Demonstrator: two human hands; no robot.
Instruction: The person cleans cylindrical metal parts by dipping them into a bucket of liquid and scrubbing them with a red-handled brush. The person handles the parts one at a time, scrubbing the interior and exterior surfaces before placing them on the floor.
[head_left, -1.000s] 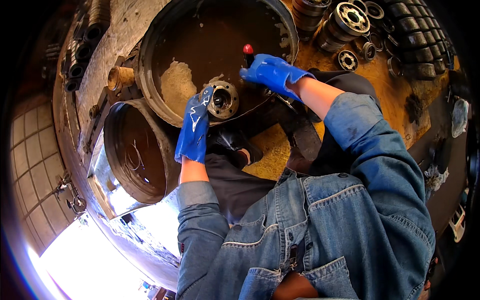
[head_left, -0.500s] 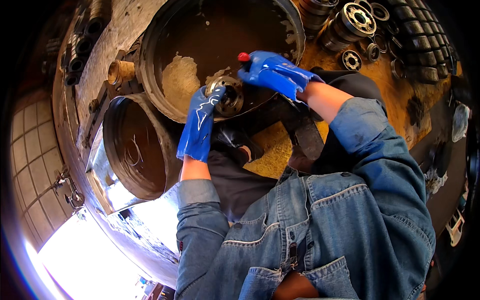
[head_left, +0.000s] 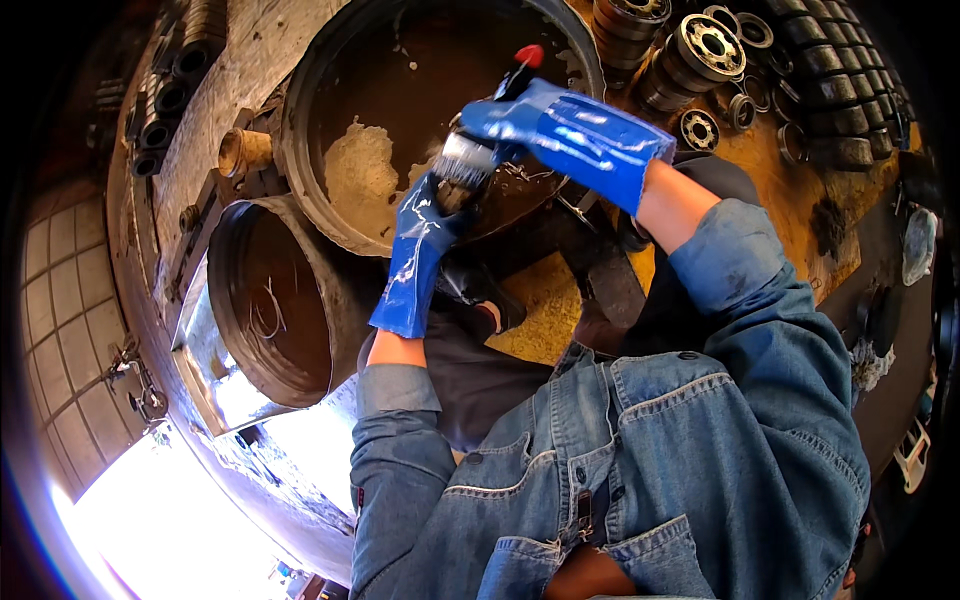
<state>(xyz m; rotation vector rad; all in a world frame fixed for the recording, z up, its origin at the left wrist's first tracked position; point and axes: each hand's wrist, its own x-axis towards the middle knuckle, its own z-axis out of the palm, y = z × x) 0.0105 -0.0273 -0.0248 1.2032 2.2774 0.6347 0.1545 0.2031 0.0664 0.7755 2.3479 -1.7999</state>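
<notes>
My left hand [head_left: 415, 250], in a blue glove, reaches up over the rim of the big round basin [head_left: 320, 215] and is closed around a small metal part [head_left: 455, 195]; only a sliver of that part shows past my fingertips, so I cannot tell its shape. My right hand [head_left: 560, 130], gloved the same blue, is clenched around a brush [head_left: 470, 155] whose red-tipped handle [head_left: 527, 55] sticks up past my knuckles. The pale bristles lie right against the part, just above my left fingertips, so the two hands meet over the near side of the basin. Inside the basin the liquid is dark brown, with a patch of tan foam [head_left: 362, 175] to the left of my hands. A second round drum [head_left: 270, 300] stands just below and left of the basin, touching its wall. Off to the right, on the yellow-stained surface [head_left: 790, 190], sit several bearings [head_left: 705, 45] and dark rings, well apart from both hands. My denim sleeves fill the lower part of the view.
</notes>
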